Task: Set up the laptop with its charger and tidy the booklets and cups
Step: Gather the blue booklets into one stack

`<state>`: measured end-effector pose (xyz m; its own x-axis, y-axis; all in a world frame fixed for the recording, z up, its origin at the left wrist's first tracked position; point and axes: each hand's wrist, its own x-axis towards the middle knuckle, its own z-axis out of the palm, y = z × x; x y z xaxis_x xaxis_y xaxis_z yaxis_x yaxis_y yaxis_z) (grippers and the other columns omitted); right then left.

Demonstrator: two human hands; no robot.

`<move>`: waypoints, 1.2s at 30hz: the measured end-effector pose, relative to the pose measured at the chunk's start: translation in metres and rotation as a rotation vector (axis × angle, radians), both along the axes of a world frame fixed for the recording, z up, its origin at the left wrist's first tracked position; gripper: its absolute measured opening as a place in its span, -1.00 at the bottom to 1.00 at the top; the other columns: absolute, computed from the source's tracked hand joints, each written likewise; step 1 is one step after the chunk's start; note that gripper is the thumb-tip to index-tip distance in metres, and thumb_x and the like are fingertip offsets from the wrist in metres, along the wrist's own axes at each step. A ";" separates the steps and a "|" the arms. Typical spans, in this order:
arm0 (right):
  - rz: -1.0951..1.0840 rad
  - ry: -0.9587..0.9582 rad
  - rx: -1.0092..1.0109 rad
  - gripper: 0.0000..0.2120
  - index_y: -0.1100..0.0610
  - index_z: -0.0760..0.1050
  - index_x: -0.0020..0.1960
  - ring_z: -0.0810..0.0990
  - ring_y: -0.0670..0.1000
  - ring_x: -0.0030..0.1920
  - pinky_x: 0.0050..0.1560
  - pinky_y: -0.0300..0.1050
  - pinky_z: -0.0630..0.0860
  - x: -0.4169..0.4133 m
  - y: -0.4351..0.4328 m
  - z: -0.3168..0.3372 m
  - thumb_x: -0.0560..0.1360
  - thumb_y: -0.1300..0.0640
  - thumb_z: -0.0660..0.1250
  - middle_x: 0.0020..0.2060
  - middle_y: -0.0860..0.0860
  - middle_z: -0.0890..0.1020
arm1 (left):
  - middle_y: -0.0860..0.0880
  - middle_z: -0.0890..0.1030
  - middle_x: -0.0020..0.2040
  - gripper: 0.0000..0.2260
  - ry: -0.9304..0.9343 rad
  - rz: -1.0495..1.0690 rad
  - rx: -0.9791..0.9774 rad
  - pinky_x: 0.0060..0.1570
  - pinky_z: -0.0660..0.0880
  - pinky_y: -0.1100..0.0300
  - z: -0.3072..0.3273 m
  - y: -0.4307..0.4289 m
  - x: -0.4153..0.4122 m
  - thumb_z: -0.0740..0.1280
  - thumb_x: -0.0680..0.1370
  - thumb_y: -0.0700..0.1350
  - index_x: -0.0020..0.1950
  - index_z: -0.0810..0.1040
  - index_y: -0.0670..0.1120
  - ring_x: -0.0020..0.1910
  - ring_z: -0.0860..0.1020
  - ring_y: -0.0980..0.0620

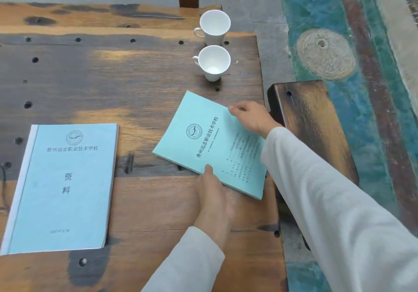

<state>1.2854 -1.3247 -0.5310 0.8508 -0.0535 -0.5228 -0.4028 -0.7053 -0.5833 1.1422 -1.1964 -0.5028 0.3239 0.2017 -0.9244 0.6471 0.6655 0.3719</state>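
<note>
While my left hand (213,192) pinches the near edge of the teal booklet (203,142) and my right hand (251,116) presses its far corner, just below the two cups (213,62), I judge squaring it toward the blue booklet (65,185), well left of those cups on the bench (90,77), comes next.

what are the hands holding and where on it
Both hold the tilted booklet: the left hand pinches its near edge, and the right hand grips its far right edge.

Soft, even daylight with faint shadows, pale sheen on the wooden table (113,83), and wide-angle bending at edges.
</note>
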 end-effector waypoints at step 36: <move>-0.301 -0.003 0.535 -0.80 -0.06 0.58 -0.03 0.75 0.00 -0.22 -0.04 0.13 0.67 -0.135 0.303 -0.012 0.44 0.21 0.46 -0.21 -0.09 0.75 | 0.11 0.75 -0.13 -0.81 -0.364 -0.514 0.752 0.17 0.60 -0.08 -0.033 0.433 -0.001 0.43 0.57 -0.09 0.16 0.70 -0.07 -0.06 0.69 0.02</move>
